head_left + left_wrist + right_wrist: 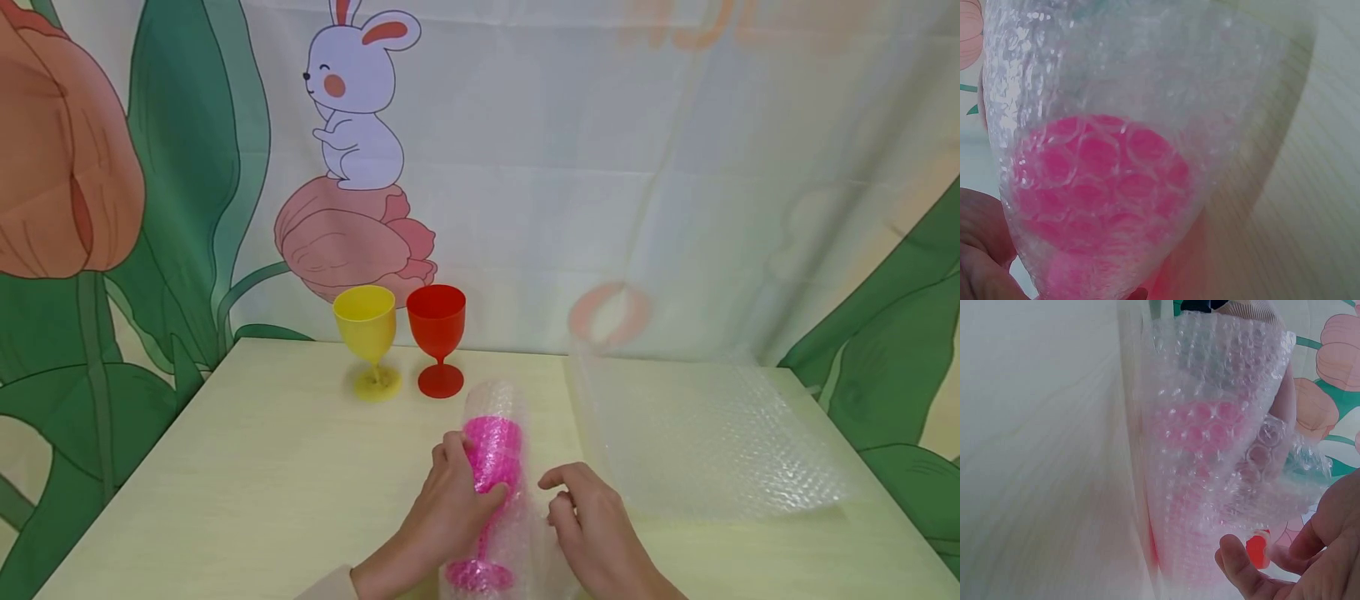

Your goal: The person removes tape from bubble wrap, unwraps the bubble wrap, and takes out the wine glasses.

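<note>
A pink goblet [497,435] lies on its side, rolled in clear bubble wrap [495,397], its foot toward me. My left hand [448,507] grips the roll around the cup and stem, thumb across the top. Just right of the roll is my right hand [600,527], fingers loosely bent and nothing visible between them. The right wrist view has a loose flap of bubble wrap [1300,487] near the fingertips; whether they touch it I cannot tell. Through the wrap, the left wrist view shows the goblet's round foot [1100,181].
A yellow goblet [365,321] and a red goblet [437,321] stand upright at the table's back edge. To the right, a flat sheet of bubble wrap [712,442] lies on the pale table [247,467]. Behind hangs a printed cloth [525,167] with a rabbit and tulips.
</note>
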The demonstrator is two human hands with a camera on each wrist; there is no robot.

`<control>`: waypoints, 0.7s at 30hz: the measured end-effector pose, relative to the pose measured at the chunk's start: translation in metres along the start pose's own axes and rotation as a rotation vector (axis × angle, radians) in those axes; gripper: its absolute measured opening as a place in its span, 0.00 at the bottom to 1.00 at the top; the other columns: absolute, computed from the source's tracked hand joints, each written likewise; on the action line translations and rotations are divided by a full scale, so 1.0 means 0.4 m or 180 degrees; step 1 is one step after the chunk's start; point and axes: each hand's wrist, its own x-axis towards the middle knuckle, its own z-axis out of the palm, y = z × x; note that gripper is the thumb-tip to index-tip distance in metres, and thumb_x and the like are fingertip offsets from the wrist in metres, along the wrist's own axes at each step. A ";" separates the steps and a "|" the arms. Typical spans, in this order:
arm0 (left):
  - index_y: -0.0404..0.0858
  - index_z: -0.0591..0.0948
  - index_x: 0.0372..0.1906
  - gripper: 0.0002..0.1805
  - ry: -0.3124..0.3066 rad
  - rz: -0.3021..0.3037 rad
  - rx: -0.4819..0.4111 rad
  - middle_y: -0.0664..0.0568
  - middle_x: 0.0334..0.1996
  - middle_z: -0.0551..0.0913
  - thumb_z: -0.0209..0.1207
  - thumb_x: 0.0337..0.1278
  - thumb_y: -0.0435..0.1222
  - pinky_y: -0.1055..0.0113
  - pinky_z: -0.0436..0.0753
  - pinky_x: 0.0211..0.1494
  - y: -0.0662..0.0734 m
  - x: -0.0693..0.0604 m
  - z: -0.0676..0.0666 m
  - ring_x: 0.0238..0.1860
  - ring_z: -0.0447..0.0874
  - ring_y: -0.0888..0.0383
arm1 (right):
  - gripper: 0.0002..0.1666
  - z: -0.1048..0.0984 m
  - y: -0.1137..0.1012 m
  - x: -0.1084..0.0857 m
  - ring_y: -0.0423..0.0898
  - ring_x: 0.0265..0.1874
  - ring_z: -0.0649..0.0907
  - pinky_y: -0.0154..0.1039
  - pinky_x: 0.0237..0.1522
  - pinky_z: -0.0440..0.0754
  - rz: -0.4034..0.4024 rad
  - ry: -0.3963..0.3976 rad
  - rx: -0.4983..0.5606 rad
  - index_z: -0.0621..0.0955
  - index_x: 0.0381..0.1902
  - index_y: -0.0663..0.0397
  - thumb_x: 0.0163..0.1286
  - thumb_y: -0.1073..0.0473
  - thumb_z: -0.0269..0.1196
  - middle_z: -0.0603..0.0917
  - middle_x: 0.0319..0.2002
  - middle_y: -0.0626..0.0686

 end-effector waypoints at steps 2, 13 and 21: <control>0.38 0.62 0.63 0.37 -0.0010 -0.0020 0.0016 0.41 0.54 0.67 0.72 0.58 0.42 0.58 0.82 0.38 0.002 0.002 0.001 0.44 0.75 0.49 | 0.16 -0.006 0.004 0.000 0.36 0.24 0.80 0.34 0.28 0.80 0.0024 0.0001 0.0098 0.81 0.41 0.56 0.66 0.74 0.49 0.80 0.36 0.49; 0.41 0.63 0.63 0.38 -0.0047 -0.0202 0.0023 0.42 0.56 0.67 0.75 0.55 0.42 0.57 0.87 0.39 0.013 0.005 0.008 0.43 0.76 0.51 | 0.15 -0.057 0.011 0.002 0.39 0.22 0.75 0.35 0.31 0.77 0.0088 0.0269 0.0012 0.80 0.43 0.52 0.67 0.73 0.53 0.77 0.30 0.44; 0.40 0.63 0.64 0.38 -0.0033 -0.0109 0.0106 0.41 0.58 0.67 0.74 0.56 0.43 0.56 0.85 0.42 0.014 0.003 0.007 0.44 0.76 0.50 | 0.04 -0.075 -0.005 0.054 0.39 0.31 0.80 0.36 0.34 0.80 -0.0025 0.0214 -0.0209 0.83 0.36 0.51 0.74 0.61 0.65 0.82 0.31 0.42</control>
